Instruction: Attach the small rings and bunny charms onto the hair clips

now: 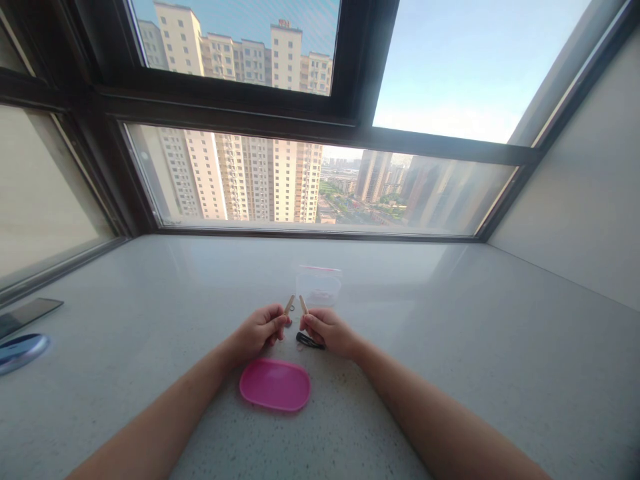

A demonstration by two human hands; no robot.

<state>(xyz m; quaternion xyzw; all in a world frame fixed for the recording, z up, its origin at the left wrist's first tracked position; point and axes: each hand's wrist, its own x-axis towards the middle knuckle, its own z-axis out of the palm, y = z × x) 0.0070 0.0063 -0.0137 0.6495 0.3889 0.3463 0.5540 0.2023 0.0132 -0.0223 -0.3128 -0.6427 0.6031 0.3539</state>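
My left hand (260, 330) is closed in a pinch on a small tan stick-like piece (289, 304) that points up and away. My right hand (327, 330) pinches a matching tan piece (303, 304). The two hands sit close together over a pale speckled sill (450, 347). A black hair clip (309, 342) lies on the sill just under my right hand's fingers. A pink oval lid (275, 385) rests flat between my forearms, nearer to me. Just beyond the hands stands a small clear plastic box (319, 287).
A dark phone (27, 313) and a shiny blue-grey object (20, 350) lie at the far left of the sill. Dark-framed windows (320, 130) rise behind the sill, with tall buildings outside. A plain wall (590, 200) closes off the right side.
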